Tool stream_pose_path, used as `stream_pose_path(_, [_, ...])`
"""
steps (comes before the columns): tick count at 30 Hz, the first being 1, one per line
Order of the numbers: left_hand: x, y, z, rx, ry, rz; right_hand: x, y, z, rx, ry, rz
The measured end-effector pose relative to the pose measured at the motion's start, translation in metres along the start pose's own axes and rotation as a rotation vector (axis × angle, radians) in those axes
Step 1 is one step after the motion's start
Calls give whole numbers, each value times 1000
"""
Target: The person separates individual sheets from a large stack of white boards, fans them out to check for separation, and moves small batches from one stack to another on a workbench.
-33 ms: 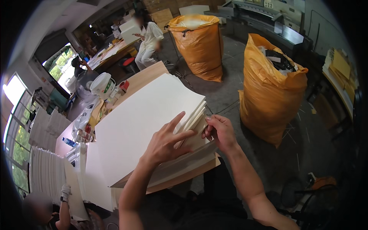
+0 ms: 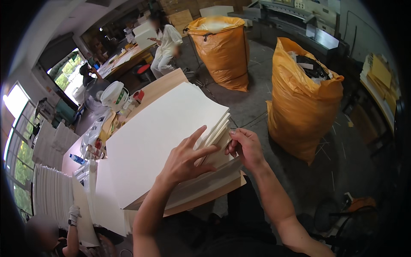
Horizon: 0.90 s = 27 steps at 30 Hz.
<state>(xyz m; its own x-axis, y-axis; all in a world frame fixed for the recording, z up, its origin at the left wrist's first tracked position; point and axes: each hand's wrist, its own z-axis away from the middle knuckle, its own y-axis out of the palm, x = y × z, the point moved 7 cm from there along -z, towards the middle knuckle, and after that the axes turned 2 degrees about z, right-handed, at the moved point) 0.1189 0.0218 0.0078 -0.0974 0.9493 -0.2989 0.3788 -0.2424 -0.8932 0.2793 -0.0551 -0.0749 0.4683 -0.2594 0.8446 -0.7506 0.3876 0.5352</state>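
Observation:
A thick stack of large white paper sheets (image 2: 158,128) lies in front of me, its near right edges fanned into several layers. My left hand (image 2: 186,156) rests over that fanned edge, thumb and fingers spread apart, holding nothing. At the right corner of the stack, my right hand (image 2: 246,147) has its fingers curled in and the thumb pressed towards them. Whatever is pinched there, if anything, is hidden by the fingers. Below the sheets a brown board (image 2: 209,197) juts out.
Two orange sacks, one nearer (image 2: 302,103) and one farther (image 2: 222,53), stand on the floor to the right. A white bucket (image 2: 114,95) and a blue-labelled bottle (image 2: 77,159) are on the left. A co-worker's gloved hand (image 2: 74,214) touches upright sheets (image 2: 53,188); another person (image 2: 167,43) sits farther back.

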Motion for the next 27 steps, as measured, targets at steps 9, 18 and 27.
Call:
stream_pose_path(9, [1,0,0,-8,-21,71,22,-15,65,-431,-707,1093])
stream_pose_path(18, [-14,37,14,99,106,-212,-23,39,47,424,-367,1364])
stream_pose_path(27, [5,-10,122,-284,-348,-640,-13,45,47,357,-263,1349])
